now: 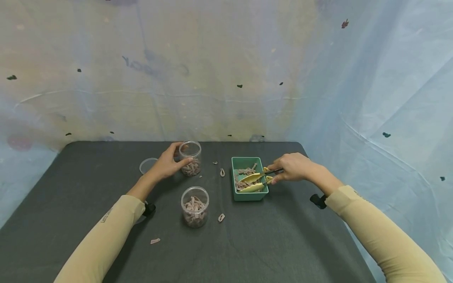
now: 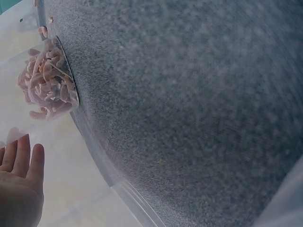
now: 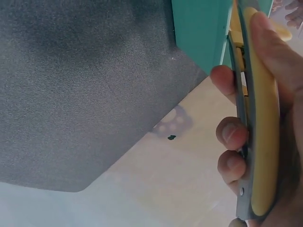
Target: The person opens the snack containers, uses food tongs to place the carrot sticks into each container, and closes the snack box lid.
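Our right hand (image 1: 293, 167) grips the yellow tongs (image 1: 252, 178), whose long axis runs leftward and slightly toward us into the green box (image 1: 250, 197), with the tips among the pale strips (image 1: 244, 171). Our left hand (image 1: 167, 163) curls round the far jar (image 1: 191, 167), which lies left of the box across the counter (image 1: 269, 243); the near jar (image 1: 195, 212) stands upright closer to us, untouched, and both jars are nearer our left hand
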### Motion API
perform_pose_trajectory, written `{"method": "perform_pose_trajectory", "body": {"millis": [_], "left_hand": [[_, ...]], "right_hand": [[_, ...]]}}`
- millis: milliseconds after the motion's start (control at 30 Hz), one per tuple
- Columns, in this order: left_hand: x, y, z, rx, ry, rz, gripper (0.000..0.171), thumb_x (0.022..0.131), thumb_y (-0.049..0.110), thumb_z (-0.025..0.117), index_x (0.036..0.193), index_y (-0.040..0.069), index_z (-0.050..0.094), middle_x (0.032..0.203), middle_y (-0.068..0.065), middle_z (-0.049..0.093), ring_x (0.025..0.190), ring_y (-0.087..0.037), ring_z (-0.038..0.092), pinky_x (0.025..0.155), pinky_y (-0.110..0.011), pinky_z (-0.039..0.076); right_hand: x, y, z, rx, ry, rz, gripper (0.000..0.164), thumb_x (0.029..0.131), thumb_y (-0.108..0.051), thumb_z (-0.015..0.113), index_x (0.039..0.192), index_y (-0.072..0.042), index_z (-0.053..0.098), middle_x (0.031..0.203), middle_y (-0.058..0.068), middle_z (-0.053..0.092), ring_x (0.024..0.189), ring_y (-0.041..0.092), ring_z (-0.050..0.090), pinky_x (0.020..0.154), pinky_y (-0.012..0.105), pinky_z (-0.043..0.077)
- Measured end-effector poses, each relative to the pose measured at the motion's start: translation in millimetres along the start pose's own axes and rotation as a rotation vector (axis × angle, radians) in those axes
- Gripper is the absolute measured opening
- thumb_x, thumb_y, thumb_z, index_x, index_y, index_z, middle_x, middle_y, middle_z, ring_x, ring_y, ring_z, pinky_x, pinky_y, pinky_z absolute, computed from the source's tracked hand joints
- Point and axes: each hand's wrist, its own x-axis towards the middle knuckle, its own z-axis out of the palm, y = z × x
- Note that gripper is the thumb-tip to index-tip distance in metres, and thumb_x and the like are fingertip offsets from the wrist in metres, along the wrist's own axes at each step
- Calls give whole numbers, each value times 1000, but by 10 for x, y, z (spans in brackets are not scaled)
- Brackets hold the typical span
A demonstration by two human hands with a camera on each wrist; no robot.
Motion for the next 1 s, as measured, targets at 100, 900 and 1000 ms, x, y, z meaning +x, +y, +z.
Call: {"method": "perform_pose_trajectory", "body": {"millis": [100, 900, 1000], "left_hand": [[2, 3, -2, -3, -1, 0, 82, 100, 45, 71, 158, 3, 31, 155, -20, 47, 140, -46, 46, 115, -60, 39], [-21, 25, -7, -1, -20, -20, 83, 100, 48, 68, 160, 5, 29, 157, -19, 45, 143, -48, 41, 115, -63, 36], [-20, 22, -7, 4, -16, -19, 82, 100, 48, 69, 159, 6, 29, 157, -19, 45, 142, -49, 42, 115, -63, 37]], "right_hand": [[-18, 7, 19, 8, 16, -3, 58, 91, -48, 77, 135, -11, 71, 130, 14, 71, 103, 26, 73, 78, 44, 60], [-202, 109, 82, 30, 108, 25, 55, 93, -45, 76, 135, -10, 71, 130, 17, 71, 107, 34, 72, 82, 52, 59], [-235, 118, 87, 32, 137, 27, 56, 92, -46, 76, 135, -9, 71, 129, 16, 71, 108, 34, 72, 83, 52, 59]]}}
